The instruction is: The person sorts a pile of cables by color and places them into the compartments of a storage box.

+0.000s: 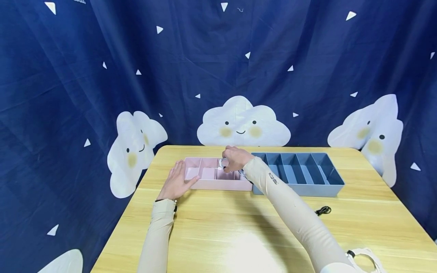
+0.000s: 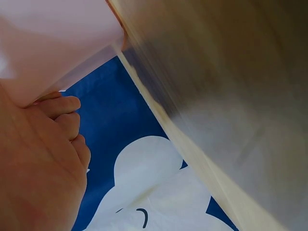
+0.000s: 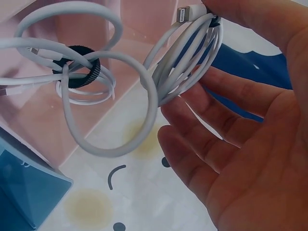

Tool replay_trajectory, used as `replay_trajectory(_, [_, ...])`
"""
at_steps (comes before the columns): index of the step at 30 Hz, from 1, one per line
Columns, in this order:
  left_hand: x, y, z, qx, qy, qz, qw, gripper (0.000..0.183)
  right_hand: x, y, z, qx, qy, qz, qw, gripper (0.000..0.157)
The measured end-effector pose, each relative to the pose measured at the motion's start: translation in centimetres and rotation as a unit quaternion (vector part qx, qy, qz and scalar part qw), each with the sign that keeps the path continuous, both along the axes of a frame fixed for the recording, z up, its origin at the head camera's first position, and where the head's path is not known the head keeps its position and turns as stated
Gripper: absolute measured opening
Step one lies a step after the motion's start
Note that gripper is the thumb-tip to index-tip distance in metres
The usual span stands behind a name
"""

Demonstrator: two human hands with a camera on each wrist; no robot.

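Counting one pink tray (image 1: 215,185), one blue tray (image 1: 307,190); left hand (image 1: 175,182) spread against pink, right hand (image 1: 236,158) pinching one white cable (image 3: 168,77).

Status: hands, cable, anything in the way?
Right hand holding coiled white cable over pink tray. Left hand touching tray's left end. Second white cable close by; no clear obstruction.

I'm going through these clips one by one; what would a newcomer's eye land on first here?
Probably the smiling white cloud in the middle of the dark blue curtain, behind the table. Next, the right hand holding a coiled white cable over the pink divided tray, with the left hand at that tray's left end. The blue divided tray stands out to the pink one's right.
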State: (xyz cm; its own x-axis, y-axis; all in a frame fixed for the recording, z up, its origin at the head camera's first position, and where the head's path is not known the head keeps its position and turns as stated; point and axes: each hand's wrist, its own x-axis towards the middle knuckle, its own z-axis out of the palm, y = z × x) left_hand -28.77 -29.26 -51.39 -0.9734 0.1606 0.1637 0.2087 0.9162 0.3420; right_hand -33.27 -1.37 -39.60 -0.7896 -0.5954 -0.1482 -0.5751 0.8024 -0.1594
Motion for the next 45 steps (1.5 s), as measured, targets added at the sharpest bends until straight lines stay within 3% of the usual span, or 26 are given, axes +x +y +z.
replay_trajectory(45, [-0.2, -0.16, 0.04, 0.001, -0.012, 0.002, 0.9999, 0.104, -0.47, -0.37, -0.73, 0.019, 0.011, -0.008, 1.0, 0.051])
